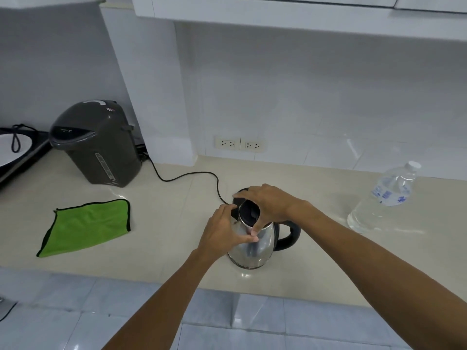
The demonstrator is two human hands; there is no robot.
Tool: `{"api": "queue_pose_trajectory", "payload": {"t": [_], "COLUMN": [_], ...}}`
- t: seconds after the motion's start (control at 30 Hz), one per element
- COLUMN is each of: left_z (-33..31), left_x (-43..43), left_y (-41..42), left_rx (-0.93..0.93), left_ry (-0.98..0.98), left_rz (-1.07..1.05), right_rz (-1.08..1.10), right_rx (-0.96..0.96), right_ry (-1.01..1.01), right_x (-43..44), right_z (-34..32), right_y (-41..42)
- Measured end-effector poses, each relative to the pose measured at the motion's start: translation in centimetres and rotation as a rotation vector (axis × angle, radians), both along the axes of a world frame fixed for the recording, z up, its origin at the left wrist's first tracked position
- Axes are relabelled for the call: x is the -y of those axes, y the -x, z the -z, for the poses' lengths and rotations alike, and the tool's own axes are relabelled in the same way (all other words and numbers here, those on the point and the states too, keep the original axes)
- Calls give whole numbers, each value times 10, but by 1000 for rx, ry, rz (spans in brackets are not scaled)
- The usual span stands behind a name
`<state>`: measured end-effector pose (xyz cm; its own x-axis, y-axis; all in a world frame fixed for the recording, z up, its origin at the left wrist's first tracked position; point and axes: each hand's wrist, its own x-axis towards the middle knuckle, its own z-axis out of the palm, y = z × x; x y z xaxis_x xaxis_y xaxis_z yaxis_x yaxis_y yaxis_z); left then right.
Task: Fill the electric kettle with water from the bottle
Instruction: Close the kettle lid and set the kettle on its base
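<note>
At the far left, a dark cooktop sits at the edge of the pale counter. Next to it stands a big grey hot water pot. A green cloth lies flat in front of the pot. A black cord runs along the counter from behind the pot toward the kettle.

On the wall there are two white sockets.

In the middle stands the shiny electric kettle, near the front edge of the counter. Its black handle points right. The left hand presses against the kettle's left side, fingers wrapped around it. The right hand is curled over the top of the kettle, with thumb and fingers gripping the round black lid.

To the right, well apart from the kettle, stands the clear water bottle. Its white cap is on.
</note>
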<state>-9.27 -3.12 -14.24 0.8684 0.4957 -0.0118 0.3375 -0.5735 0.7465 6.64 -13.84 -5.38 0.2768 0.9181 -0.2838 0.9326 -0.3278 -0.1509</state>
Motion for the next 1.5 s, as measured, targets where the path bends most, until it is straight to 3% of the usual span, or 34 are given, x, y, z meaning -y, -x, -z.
{"api": "queue_pose_trajectory", "payload": {"t": [0.27, 0.73, 1.1, 1.5], "left_z": [0, 11, 19, 5], "left_x": [0, 8, 5, -8], "left_y": [0, 5, 8, -29], "left_rx": [4, 38, 13, 88], "left_ry": [-7, 344, 409, 370], "left_rz": [5, -51, 2, -6], "right_rz": [45, 557, 849, 809], "right_rx": [-32, -223, -361, -290], "right_ry": [-16, -227, -552, -655], "right_x": [6, 116, 131, 127], "right_z": [2, 45, 99, 84], "right_y": [2, 2, 22, -20]}}
